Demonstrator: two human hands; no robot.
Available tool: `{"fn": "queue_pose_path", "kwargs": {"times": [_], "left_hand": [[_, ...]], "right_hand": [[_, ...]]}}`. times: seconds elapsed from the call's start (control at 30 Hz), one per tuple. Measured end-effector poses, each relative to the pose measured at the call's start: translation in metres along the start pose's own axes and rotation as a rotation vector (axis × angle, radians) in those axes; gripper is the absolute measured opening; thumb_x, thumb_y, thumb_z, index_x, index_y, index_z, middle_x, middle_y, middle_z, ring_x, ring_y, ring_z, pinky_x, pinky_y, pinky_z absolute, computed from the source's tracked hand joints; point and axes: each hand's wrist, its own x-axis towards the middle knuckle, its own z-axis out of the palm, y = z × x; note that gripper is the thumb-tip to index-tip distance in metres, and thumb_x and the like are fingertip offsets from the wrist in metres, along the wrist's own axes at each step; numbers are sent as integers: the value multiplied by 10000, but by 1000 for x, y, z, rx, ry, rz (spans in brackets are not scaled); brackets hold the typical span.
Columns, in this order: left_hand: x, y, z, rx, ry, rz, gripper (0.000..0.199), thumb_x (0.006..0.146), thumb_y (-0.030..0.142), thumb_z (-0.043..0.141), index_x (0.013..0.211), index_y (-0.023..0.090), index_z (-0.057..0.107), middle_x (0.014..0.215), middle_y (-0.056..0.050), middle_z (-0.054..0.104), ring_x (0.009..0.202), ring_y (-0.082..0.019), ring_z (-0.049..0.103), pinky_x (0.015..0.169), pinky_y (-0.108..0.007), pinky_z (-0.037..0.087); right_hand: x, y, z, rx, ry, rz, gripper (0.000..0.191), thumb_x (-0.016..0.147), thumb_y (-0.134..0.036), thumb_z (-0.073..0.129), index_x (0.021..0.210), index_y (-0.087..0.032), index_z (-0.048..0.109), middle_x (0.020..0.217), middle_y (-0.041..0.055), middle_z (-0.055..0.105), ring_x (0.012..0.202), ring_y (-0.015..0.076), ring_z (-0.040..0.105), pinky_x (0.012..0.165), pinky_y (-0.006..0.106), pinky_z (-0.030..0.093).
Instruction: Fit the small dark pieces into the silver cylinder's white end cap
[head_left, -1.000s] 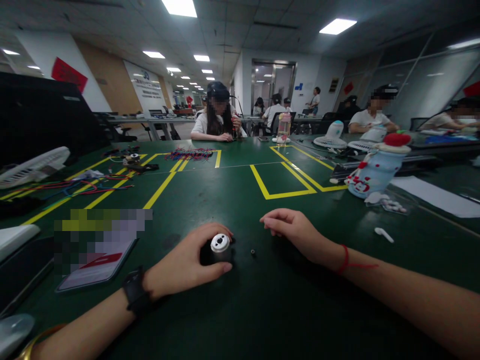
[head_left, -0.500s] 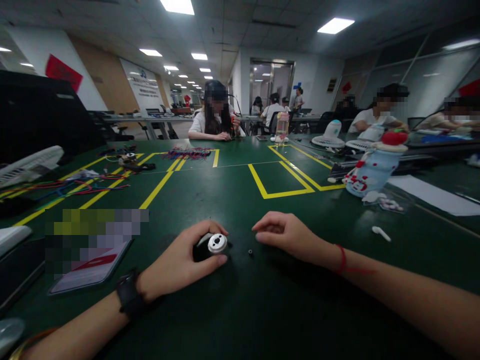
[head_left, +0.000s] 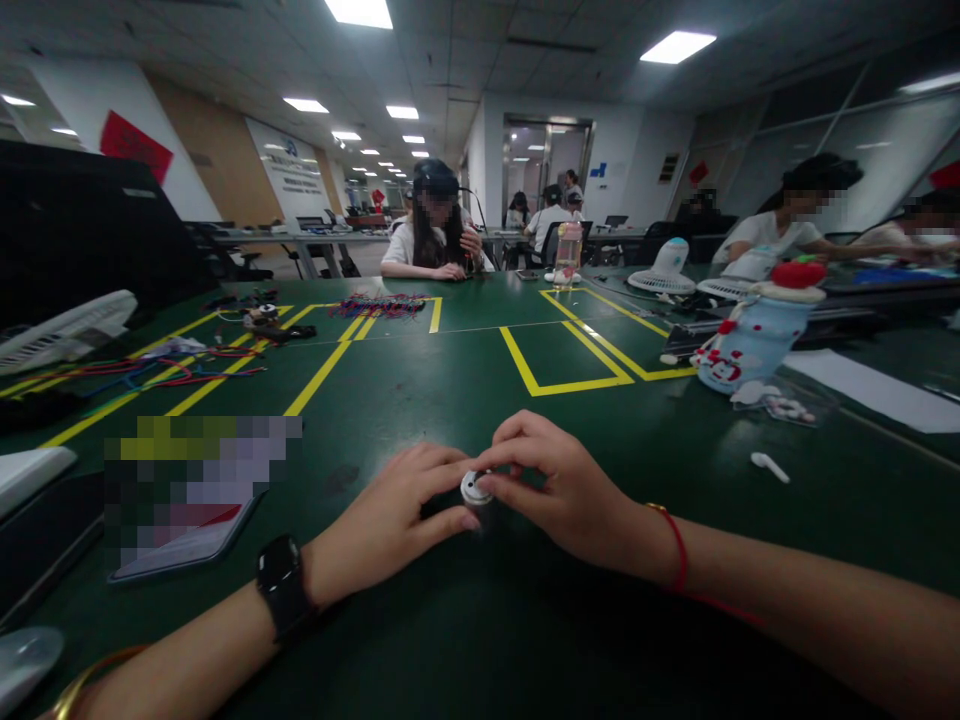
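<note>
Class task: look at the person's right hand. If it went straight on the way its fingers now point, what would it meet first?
The right hand points leftward; its fingertips already touch the small silver-capped cylinder, with the left hand right behind it, though depth is unclear.

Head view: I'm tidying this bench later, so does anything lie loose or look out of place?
Mostly orderly. A white earbud lies loose on the green table, apart from any case. Coloured wires sprawl across the yellow lines at left. Both hands, left hand and right hand, meet on a small silver-capped part.
</note>
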Motion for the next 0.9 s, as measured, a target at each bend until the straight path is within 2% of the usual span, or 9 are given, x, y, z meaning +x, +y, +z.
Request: {"fn": "queue_pose_path", "kwargs": {"times": [0.17, 0.27, 0.4, 0.53, 0.63, 0.73, 0.9], "left_hand": [[2, 4, 0, 15, -11, -4, 369, 953, 415, 531, 1309, 325, 506, 1203, -30, 575, 1067, -233, 516, 934, -390, 400], [1, 7, -2, -20, -6, -6, 299, 954, 395, 537, 1236, 298, 534, 1194, -23, 575, 1083, -224, 512, 951, -384, 389], [-3, 8, -6, -72, 14, -48, 229, 939, 331, 549, 1155, 256, 539, 1139, -21, 587, 1032, -209, 535, 905, -357, 419], [-6, 7, -10, -110, 51, -100, 235, 895, 264, 554, 1125, 227, 528, 1103, -26, 586, 990, -208, 551, 867, -345, 442], [-7, 5, -11, -139, 57, -124, 236, 873, 242, 551, 1108, 228, 527, 1100, -17, 585, 997, -210, 555, 867, -343, 442], [-8, 4, -11, -157, 54, -149, 234, 867, 250, 544, 1100, 229, 523, 1097, -16, 584, 988, -212, 559, 851, -345, 446], [-7, 4, -10, -152, 53, -179, 244, 851, 245, 536, 1094, 228, 520, 1105, -25, 584, 981, -221, 562, 831, -358, 455]], "right_hand": [[-2, -2, 0, -5, -67, 58, 163, 879, -241, 593, 977, -199, 716, 940, 33, 583, 844, 129, 557, 768, 274, 458], [-4, 3, -2, 76, -61, 116, 231, 865, -242, 594, 1076, -209, 683, 1003, 40, 579, 802, 117, 544, 706, 255, 457], [-4, 26, -9, 211, 78, 311, 329, 862, -293, 581, 1170, -177, 609, 885, 28, 581, 680, 107, 504, 587, 238, 427], [2, 59, -28, 236, 290, 477, 295, 811, -295, 621, 1064, -143, 633, 804, 19, 581, 671, 116, 523, 599, 251, 435], [5, 78, -43, 238, 365, 560, 268, 802, -302, 603, 1003, -127, 632, 782, 28, 588, 591, 102, 501, 522, 248, 401], [3, 87, -48, 242, 378, 581, 259, 809, -315, 578, 975, -121, 626, 745, 22, 580, 545, 89, 480, 476, 235, 359], [-1, 85, -45, 234, 300, 543, 245, 799, -311, 596, 955, -130, 650, 740, 15, 597, 590, 97, 516, 508, 234, 387]]}}
